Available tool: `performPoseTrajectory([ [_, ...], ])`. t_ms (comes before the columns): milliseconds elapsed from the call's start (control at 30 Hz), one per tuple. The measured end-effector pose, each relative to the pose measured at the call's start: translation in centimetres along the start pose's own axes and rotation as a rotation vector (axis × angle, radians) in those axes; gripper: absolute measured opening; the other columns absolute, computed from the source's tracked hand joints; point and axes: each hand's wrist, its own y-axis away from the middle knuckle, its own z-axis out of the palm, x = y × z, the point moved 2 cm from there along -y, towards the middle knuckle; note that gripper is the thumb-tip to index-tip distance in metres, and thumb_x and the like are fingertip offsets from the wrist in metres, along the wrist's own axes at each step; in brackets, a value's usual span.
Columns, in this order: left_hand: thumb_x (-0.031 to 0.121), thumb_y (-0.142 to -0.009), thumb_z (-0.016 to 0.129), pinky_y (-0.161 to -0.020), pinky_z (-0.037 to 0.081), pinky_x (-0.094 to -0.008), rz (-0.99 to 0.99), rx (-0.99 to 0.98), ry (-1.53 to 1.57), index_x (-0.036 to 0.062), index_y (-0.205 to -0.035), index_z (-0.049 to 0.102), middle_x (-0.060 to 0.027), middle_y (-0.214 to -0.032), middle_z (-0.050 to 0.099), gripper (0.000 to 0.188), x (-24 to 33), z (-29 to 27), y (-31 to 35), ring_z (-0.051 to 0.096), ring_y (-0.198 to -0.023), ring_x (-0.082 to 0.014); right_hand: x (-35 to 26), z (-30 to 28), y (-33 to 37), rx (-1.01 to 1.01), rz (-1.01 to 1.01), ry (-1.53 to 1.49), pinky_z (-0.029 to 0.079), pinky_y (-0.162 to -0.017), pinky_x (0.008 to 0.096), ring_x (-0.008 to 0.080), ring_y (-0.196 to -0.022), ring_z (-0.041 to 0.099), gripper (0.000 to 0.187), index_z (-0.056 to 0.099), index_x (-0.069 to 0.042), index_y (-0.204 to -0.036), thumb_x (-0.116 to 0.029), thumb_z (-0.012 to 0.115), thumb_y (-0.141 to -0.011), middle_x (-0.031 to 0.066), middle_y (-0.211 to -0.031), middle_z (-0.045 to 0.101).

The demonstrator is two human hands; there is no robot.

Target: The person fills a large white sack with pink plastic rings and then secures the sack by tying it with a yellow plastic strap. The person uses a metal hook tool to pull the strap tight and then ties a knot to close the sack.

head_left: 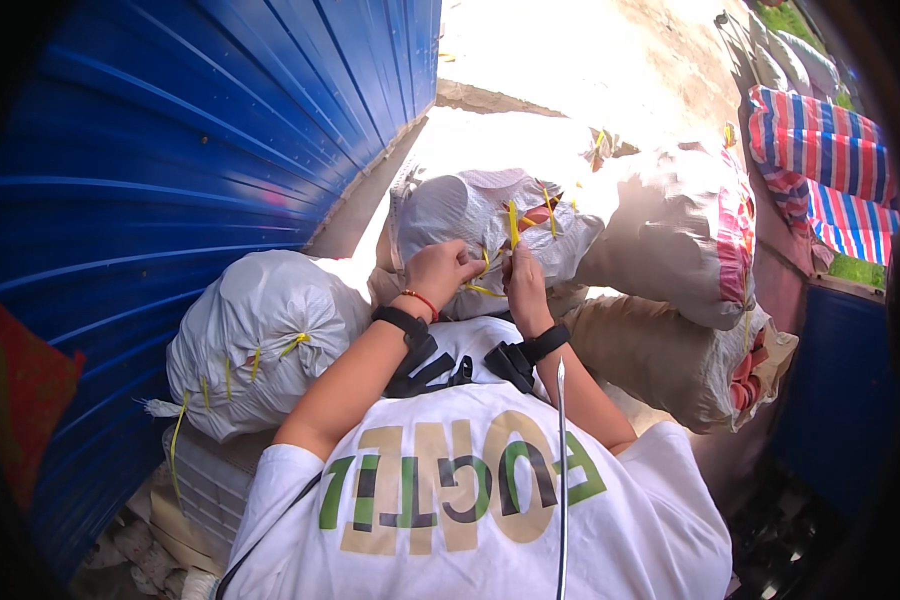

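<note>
A bulging white woven sack (440,215) lies in front of me, with its mouth drawn together by yellow plastic straps (513,222). Something reddish shows through a gap in the mouth. My left hand (440,272) pinches a yellow strap at the near side of the sack's mouth. Close beside it, my right hand (525,285) has thumb and fingers pressed together on a yellow strap; the exact grip is partly hidden. A long, thin metal rod (561,480) with a pointed tip stands out before my shirt, apart from both hands.
Another white sack (260,340) tied with yellow straps sits at the left, by a blue corrugated metal wall (170,180). On the right, a pale sack (665,235) rests on a brownish sack (660,360) showing reddish contents. Striped red, white and blue cloth (820,150) hangs beyond.
</note>
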Motion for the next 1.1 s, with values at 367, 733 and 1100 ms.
performPoseTrajectory([
  [367, 0.042, -0.074, 0.068, -0.055, 0.045, -0.0359, 0.011, 0.032, -0.038, 0.0071, -0.073, 0.061, -0.0096, -0.066, 0.062, 0.035, -0.4, 0.1, 0.0, 0.061, -0.064, -0.0264, -1.2, 1.0, 0.6, 0.015, -0.068, -0.043, 0.049, -0.049, 0.0244, 0.0103, -0.055, 0.060, 0.010, 0.055, 0.003, -0.084, -0.007, 0.058, -0.085, 0.0079, -0.067, 0.062],
  [733, 0.042, -0.074, 0.068, -0.054, 0.045, -0.0358, 0.008, 0.043, -0.006, 0.0071, -0.074, 0.061, -0.0080, -0.064, 0.061, 0.035, -0.7, 0.0, 0.3, 0.060, -0.061, -0.0252, -1.2, 0.6, 1.1, -0.063, -0.668, 0.548, 0.051, -0.054, 0.0242, 0.0111, -0.061, 0.060, 0.019, 0.060, 0.004, -0.098, -0.010, 0.057, -0.086, 0.0065, -0.073, 0.062],
  [1100, 0.037, -0.075, 0.069, -0.052, 0.045, -0.0337, 0.014, 0.046, 0.054, 0.0064, -0.073, 0.061, -0.0068, -0.063, 0.061, 0.032, -0.9, 0.1, 0.2, 0.060, -0.058, -0.0216, -1.0, 1.0, -0.3, -0.111, 0.101, 0.019, 0.052, -0.057, 0.0246, 0.0120, -0.062, 0.060, 0.016, 0.059, 0.004, -0.088, -0.011, 0.059, -0.085, 0.0083, -0.074, 0.062],
])
